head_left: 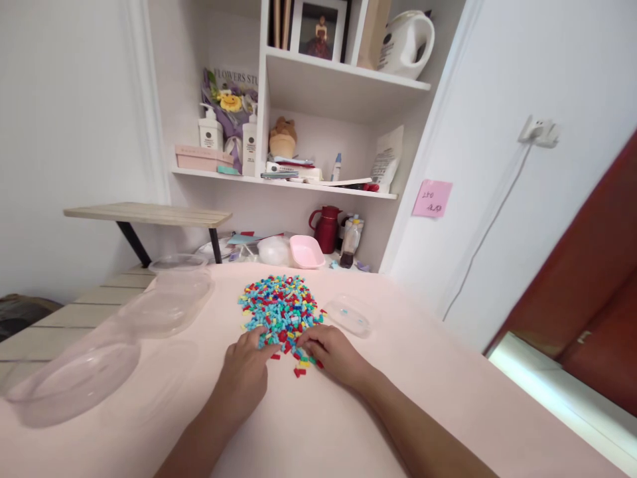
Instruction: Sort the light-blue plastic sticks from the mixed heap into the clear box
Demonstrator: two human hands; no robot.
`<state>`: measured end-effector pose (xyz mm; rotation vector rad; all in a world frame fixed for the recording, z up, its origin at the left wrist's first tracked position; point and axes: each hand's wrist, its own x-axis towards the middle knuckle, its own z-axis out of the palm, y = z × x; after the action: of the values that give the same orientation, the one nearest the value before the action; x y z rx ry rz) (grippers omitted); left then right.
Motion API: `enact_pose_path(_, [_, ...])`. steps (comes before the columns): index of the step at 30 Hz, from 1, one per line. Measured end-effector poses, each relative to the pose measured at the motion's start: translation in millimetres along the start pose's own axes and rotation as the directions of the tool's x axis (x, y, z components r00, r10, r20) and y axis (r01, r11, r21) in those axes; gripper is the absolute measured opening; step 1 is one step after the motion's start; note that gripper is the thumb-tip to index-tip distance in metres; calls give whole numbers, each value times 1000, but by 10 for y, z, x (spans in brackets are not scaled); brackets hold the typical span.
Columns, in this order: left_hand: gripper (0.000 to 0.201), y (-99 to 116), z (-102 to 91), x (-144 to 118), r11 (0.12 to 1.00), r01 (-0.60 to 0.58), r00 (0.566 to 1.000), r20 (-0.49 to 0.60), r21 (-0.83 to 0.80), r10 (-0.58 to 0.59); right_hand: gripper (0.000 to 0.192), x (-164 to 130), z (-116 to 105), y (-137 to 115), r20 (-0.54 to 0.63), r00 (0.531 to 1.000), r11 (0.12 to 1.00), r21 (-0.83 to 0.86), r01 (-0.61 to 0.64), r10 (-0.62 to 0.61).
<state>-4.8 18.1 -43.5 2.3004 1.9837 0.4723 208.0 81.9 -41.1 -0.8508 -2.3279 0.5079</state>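
On the pink table, our left hand and right hand rest fingertips on the bead pile's near edge, gripping nothing; clear containers remain empty, sorting barely begun

The heap of small beads mixes turquoise, red, yellow and blue. The surface is pale pink. The containers are clear plastic. Behind sit a pink bowl, a dark red jug and a pink sticky note.
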Motion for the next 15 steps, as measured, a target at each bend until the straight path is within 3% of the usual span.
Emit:
enact_pose_path(8, [74, 66, -37, -14, 996, -24, 995, 98, 86, 15, 19, -4, -17, 44, 8, 995, 993, 67, -100, 100])
enact_pose_path(11, [75, 55, -11, -4, 997, -17, 997, 78, 77, 11, 16, -17, -34, 41, 15, 990, 987, 70, -142, 141])
enact_pose_path(15, [67, 12, 37, 11, 999, -22, 1000, 3, 35, 22, 11, -35, -66, 38, 15, 994, 993, 56, -107, 106])
